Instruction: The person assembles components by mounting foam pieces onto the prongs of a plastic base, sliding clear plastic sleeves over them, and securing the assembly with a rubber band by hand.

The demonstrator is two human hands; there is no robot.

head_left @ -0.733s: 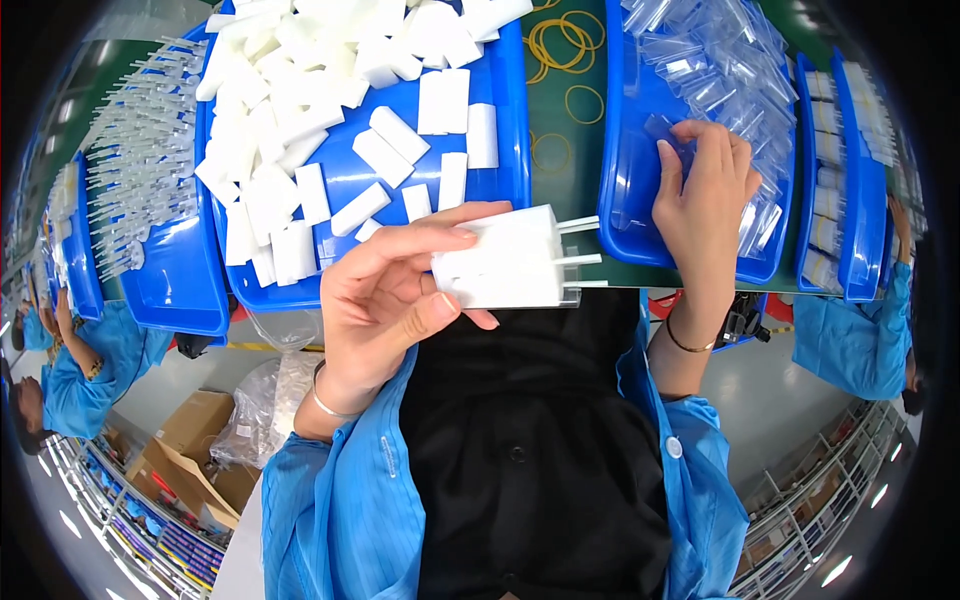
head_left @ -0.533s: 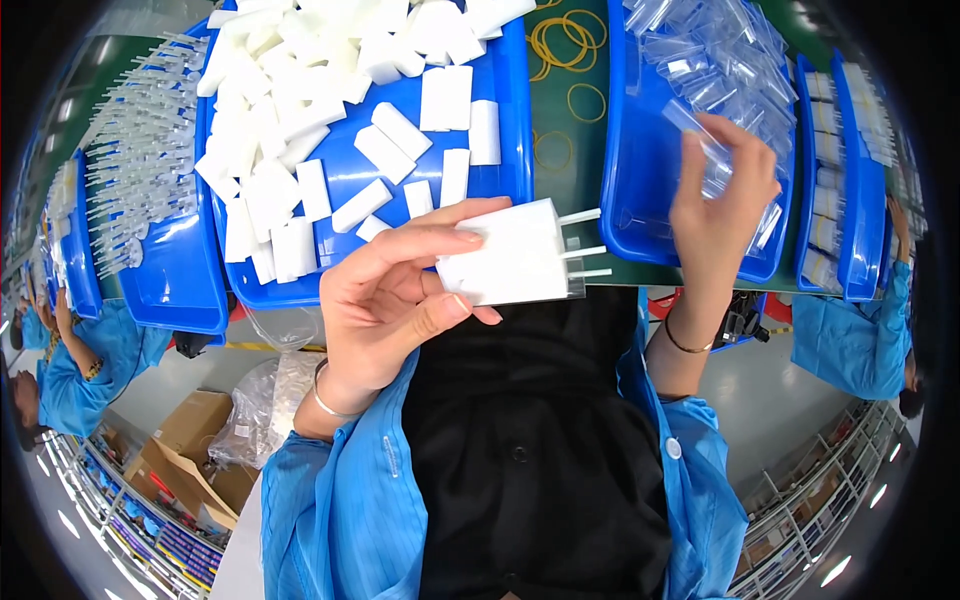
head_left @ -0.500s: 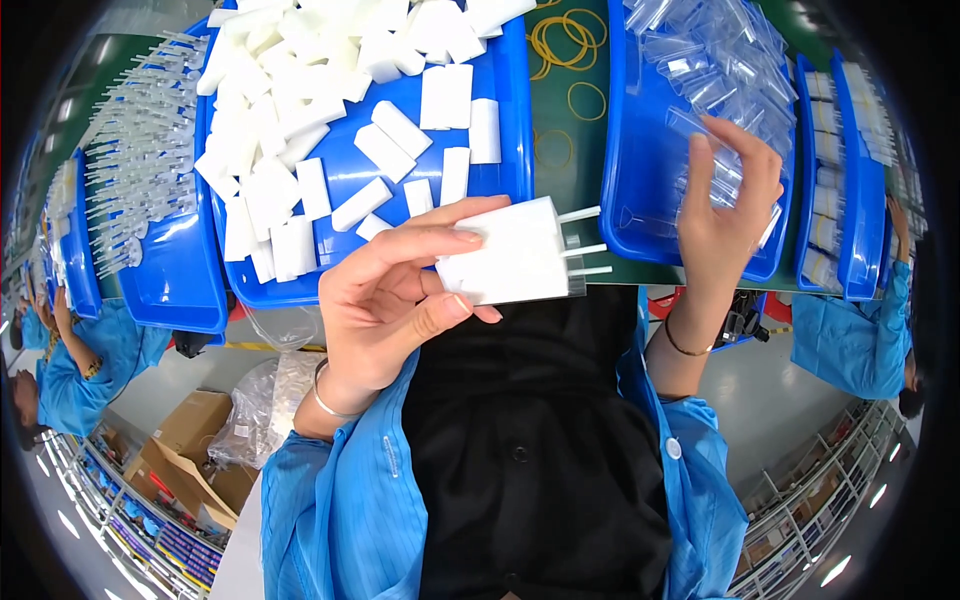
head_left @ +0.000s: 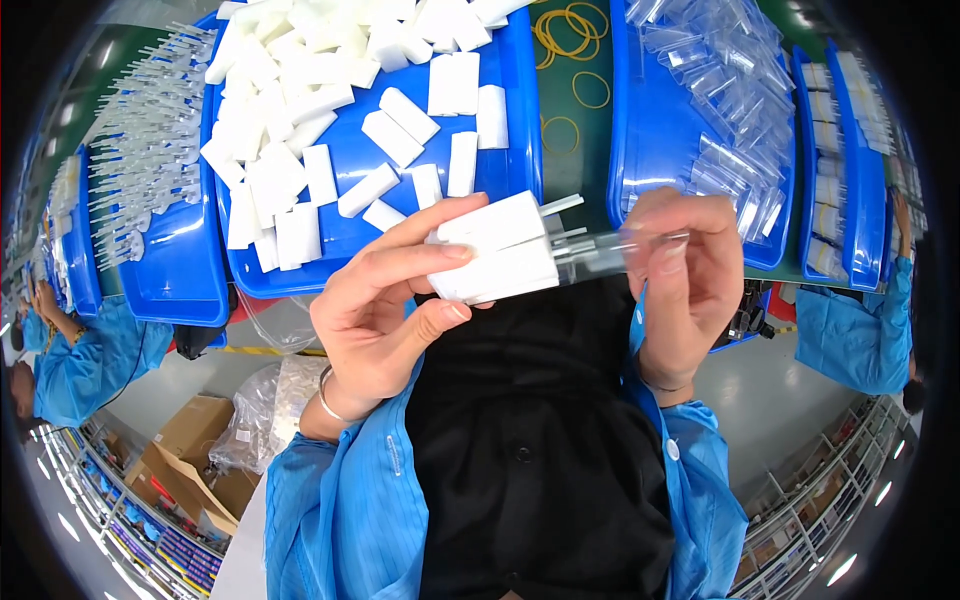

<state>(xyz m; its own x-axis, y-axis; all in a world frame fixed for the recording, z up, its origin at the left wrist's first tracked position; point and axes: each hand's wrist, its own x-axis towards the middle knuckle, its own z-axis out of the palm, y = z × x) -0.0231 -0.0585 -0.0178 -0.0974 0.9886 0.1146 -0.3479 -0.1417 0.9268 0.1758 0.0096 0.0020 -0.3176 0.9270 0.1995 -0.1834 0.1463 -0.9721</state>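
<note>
As the head view shows, the left hand (head_left: 385, 310) is half curled, grasping the white blocks (head_left: 495, 250) between thumb and fingers in front of the body; thin white sticks (head_left: 562, 203) jut from their right end. The right hand (head_left: 690, 270) pinches a clear plastic piece (head_left: 605, 254) — motion-blurred, its left end at the sticks, and whether it touches them I cannot tell. Beyond the hands, the near rims of the left blue tray (head_left: 262, 287) and right blue tray (head_left: 632, 100) flank a strip of green tabletop (head_left: 583, 165) — open room, with yellow bands (head_left: 590, 90) lying toward its far end.
</note>
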